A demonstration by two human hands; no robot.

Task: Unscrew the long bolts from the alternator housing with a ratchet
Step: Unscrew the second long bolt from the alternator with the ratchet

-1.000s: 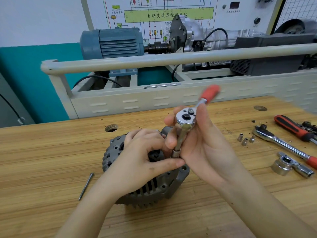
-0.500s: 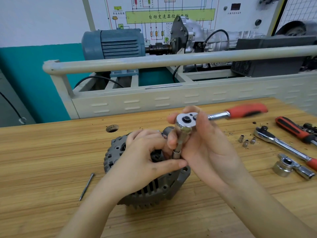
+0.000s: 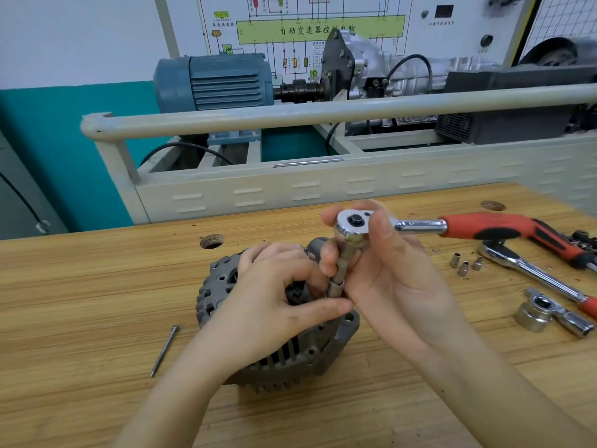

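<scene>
The grey alternator housing (image 3: 284, 360) lies on the wooden bench (image 3: 80, 302). My left hand (image 3: 274, 299) rests on top of it and grips it, thumb reaching to the base of the socket. My right hand (image 3: 384, 273) holds the chrome head of a ratchet (image 3: 420, 226), whose red handle points right. Under the head, a socket and extension (image 3: 339, 273) stand nearly upright on the housing's right side. The bolt under the socket is hidden. One long bolt (image 3: 164, 350) lies loose on the bench, left of the housing.
Right of my hands lie three small sockets (image 3: 465, 266), a second red-handled ratchet (image 3: 529, 273), a large socket on an adapter (image 3: 549, 313) and a black-and-red handle (image 3: 555, 240). A cream rail (image 3: 323, 111) and a blue motor (image 3: 213, 82) stand behind the bench.
The ratchet handle has swung clockwise, from pointing up and away to pointing right. My right hand stays on the ratchet head and my left hand stays on the housing.
</scene>
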